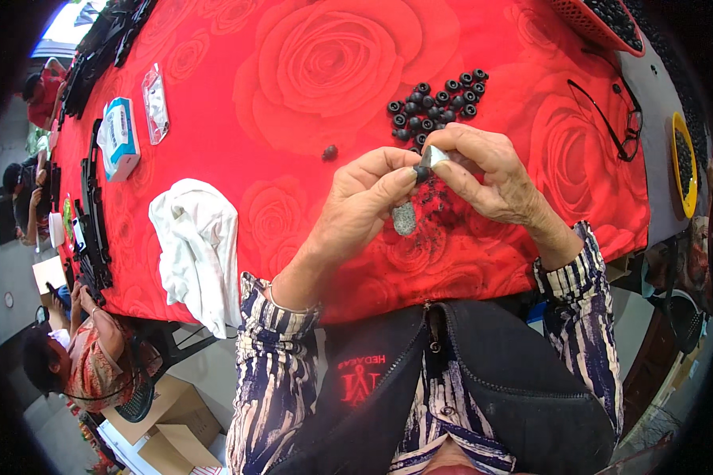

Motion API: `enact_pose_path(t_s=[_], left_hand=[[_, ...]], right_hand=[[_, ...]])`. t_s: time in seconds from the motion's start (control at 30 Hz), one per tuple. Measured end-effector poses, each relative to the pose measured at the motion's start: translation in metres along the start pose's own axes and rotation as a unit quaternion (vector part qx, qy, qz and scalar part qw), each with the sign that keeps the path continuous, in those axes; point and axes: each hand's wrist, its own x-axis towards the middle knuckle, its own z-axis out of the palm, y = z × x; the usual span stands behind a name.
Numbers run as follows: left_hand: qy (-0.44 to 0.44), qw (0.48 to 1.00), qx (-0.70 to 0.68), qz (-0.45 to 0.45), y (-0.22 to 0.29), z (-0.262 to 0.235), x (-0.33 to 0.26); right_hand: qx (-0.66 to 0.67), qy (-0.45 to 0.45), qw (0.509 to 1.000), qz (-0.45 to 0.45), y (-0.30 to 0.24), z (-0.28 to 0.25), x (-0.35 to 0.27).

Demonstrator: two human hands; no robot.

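Observation:
Between the thumb and fingers of my left hand (370, 190) is a small round black part (422, 172). My right hand (487, 170) pinches a small pointed blade-like piece (436, 157), dark on one side and whitish on the other, touching or almost touching that part. A speckled grey rounded piece (405, 219) shows just below my left fingers; whether it lies on the cloth or is held, I cannot tell. Beyond my hands sits a loose pile of similar black round parts (428, 123), several with a hole on top. Dark crumbs (436, 207) are scattered on the cloth under my hands.
A red rose-patterned cloth (309, 119) covers the table. On it lie a white cloth (194, 245), a tissue pack (119, 138), a clear packet (156, 103), a dark lump (329, 152) and eyeglasses (630, 134). A red basket (594, 24) and yellow basket (689, 190) are right. People sit left.

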Motion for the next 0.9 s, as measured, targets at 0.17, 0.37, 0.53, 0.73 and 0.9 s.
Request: enact_pose_path(t_s=[0.17, 0.37, 0.53, 0.73, 0.9], left_hand=[[0.004, 1.0, 0.007, 0.002, -0.001, 0.001, 0.0], [0.0, 1.0, -0.01, -0.001, -0.003, -0.001, 0.002], [0.033, 0.999, -0.023, 0.016, 0.0, 0.001, 0.003], [0.021, 1.0, 0.003, -0.016, 0.002, -0.002, 0.0], [0.018, 0.998, -0.053, -0.042, -0.008, 0.005, 0.0]], right_hand=[[-0.003, -0.004, 1.0, 0.015, -0.002, -0.001, -0.001], [0.0, -0.018, 1.0, 0.013, -0.002, -0.002, 0.0], [0.003, -0.035, 0.999, -0.032, 0.003, 0.001, -0.004], [0.008, 0.054, 0.998, -0.018, -0.008, 0.0, 0.002], [-0.14, 0.091, 0.966, -0.196, -0.002, 0.013, 0.0]])
